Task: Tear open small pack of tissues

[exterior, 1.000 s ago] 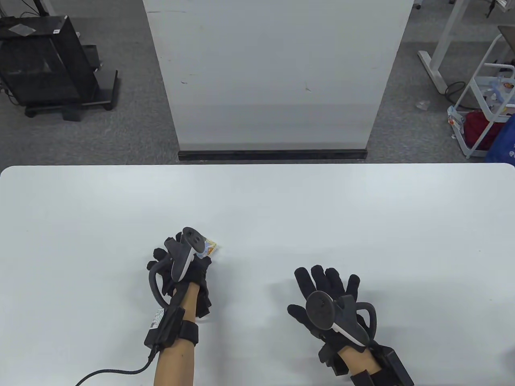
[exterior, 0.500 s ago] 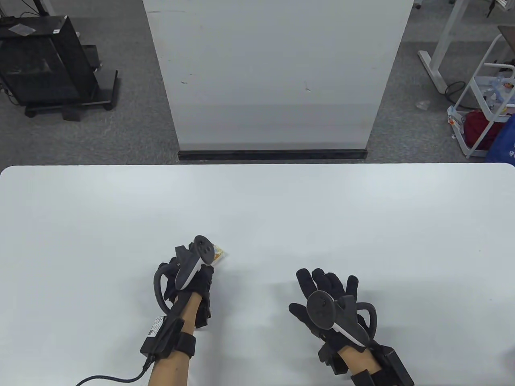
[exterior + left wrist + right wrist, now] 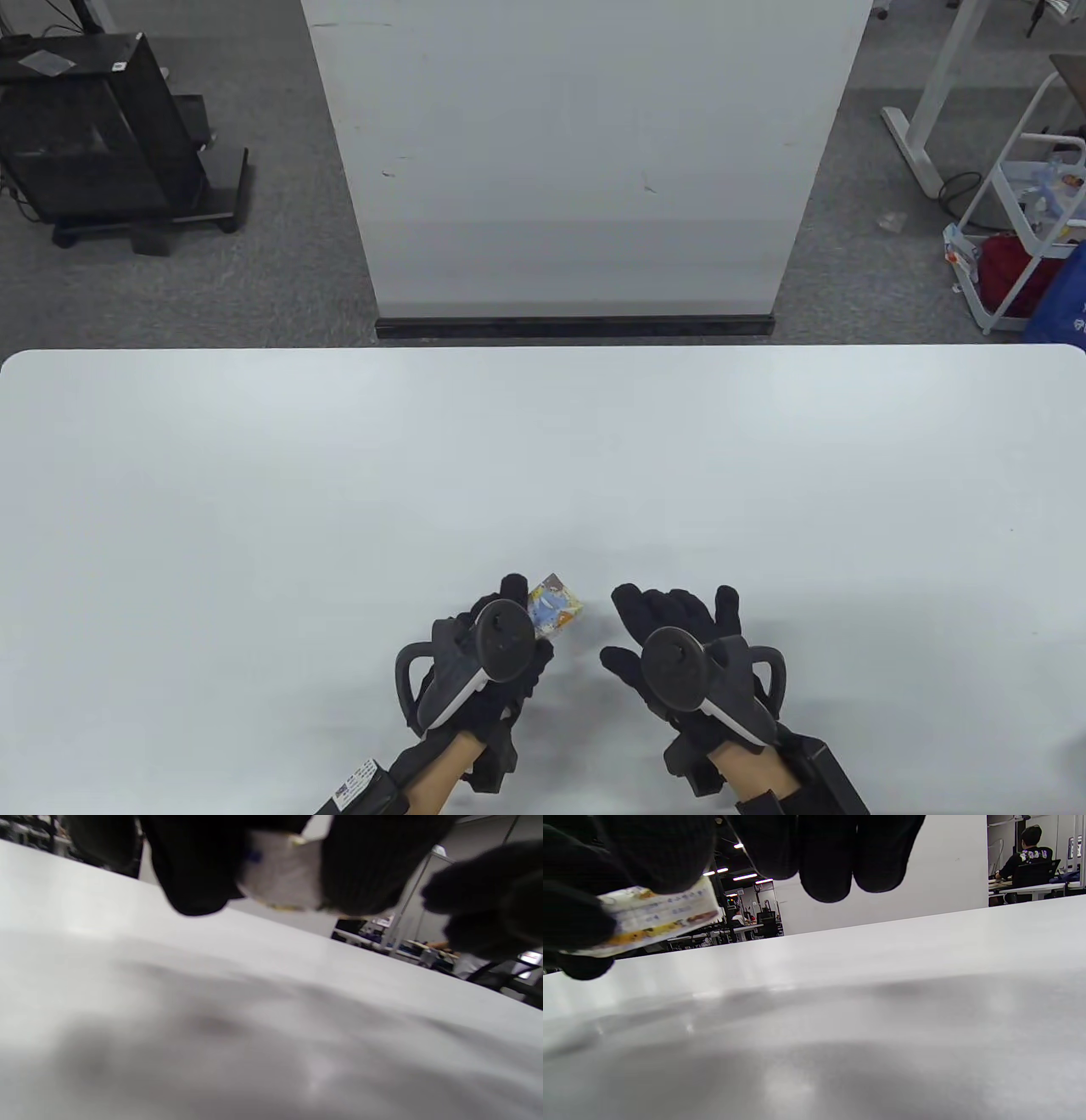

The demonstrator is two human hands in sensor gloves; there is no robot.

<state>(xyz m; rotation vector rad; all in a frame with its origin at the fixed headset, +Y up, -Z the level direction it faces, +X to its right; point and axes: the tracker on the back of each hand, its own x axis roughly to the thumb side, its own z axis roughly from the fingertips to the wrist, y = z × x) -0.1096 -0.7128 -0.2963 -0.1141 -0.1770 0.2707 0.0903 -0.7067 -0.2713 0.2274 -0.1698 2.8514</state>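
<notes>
The small tissue pack (image 3: 555, 604), printed in blue, yellow and white, is held just above the white table (image 3: 543, 441) near its front edge. My left hand (image 3: 519, 613) grips the pack's left end, fingers around it. In the left wrist view the pack (image 3: 282, 878) sits between my gloved fingers (image 3: 360, 870). My right hand (image 3: 670, 613) hovers just right of the pack, fingers spread and holding nothing, with a small gap to it. In the right wrist view the pack (image 3: 657, 914) shows at the left, with my right fingers (image 3: 827, 857) hanging from the top.
A white partition panel (image 3: 577, 153) stands behind the table's far edge. A black cart (image 3: 102, 136) is on the floor at the back left and a white rack (image 3: 1031, 229) with bags at the back right.
My left hand has lifted the pack and carried it right and toward the front edge. My right hand has shifted slightly left, and the two hands are now close together.
</notes>
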